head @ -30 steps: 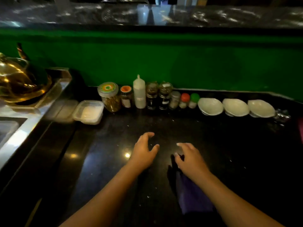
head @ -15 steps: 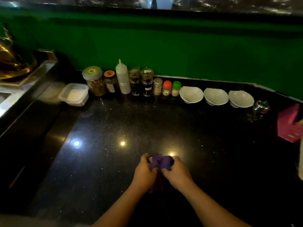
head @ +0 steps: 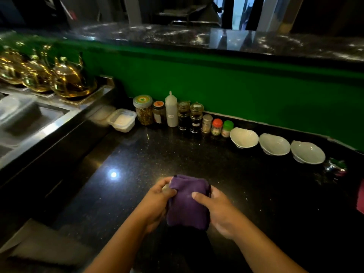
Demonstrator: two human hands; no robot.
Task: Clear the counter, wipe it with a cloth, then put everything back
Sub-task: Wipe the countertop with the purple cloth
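Holding the purple cloth (head: 187, 203) just above the black surface (head: 256, 194), the left hand (head: 157, 201) and right hand (head: 218, 209) each grip one side. Beyond them, jars (head: 143, 110) and bowls (head: 244, 137) line the green wall (head: 236, 91).

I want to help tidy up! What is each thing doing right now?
purple cloth: folded, held by both hands
left hand: gripping cloth
right hand: gripping cloth
three white bowls: empty, upright by the wall
squeeze bottle: upright, capped
plastic container: lid off
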